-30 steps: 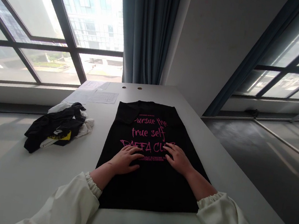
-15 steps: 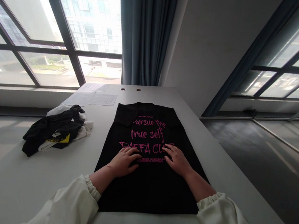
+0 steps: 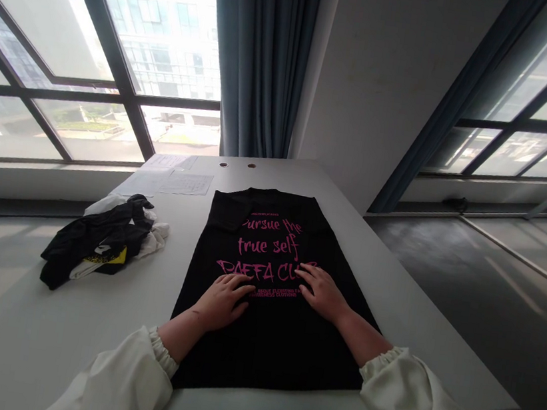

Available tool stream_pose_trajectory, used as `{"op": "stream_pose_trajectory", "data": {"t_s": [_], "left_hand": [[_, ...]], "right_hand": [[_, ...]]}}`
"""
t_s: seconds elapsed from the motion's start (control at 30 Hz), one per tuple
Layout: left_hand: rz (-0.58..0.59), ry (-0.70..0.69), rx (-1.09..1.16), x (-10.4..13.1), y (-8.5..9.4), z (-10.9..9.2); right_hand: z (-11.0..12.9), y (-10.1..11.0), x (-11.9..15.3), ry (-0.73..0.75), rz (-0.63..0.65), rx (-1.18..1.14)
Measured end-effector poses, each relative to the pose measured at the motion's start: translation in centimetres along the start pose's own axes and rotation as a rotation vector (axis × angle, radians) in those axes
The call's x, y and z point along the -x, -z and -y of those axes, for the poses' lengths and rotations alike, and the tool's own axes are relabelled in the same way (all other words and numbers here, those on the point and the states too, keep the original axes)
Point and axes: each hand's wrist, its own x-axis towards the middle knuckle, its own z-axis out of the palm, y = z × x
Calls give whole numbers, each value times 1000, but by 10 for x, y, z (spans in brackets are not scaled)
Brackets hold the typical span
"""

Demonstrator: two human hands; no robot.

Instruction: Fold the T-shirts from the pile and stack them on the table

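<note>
A black T-shirt (image 3: 265, 345) with pink lettering lies flat in front of me, its collar end away from me and its left sleeve folded inward over the body. My left hand (image 3: 223, 300) rests on the left half of the shirt at the lower lines of print, fingers stretched out. On the right half, my right hand (image 3: 321, 292) lies palm down across the end of the large lettering, its fingers spread. Neither hand grips the cloth. Part of the print is hidden under my fingers.
A white table (image 3: 124, 347) bears the shirt. To the left is a crumpled heap of black and white clothes (image 3: 103, 236) with a yellow patch. Paper sheets (image 3: 186, 183) lie at the far left, near two round holes in the tabletop. A blue curtain (image 3: 264, 63) hangs behind.
Both hands stay on the shirt in nearly the same places; the left has shifted very slightly down and left. The whole view has moved a little. The shirt lies as before.
</note>
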Motion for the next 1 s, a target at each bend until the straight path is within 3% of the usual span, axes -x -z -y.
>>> {"op": "stream_pose_trajectory", "data": {"t_s": [0.3, 0.7, 1.0], "left_hand": [[77, -28, -14, 28, 6, 1], [264, -81, 59, 104, 38, -1], [268, -62, 77, 114, 40, 1]], "right_hand": [[-5, -4, 0, 6, -5, 2], [-9, -2, 12, 36, -13, -27], [-9, -1, 13, 33, -10, -28]]}}
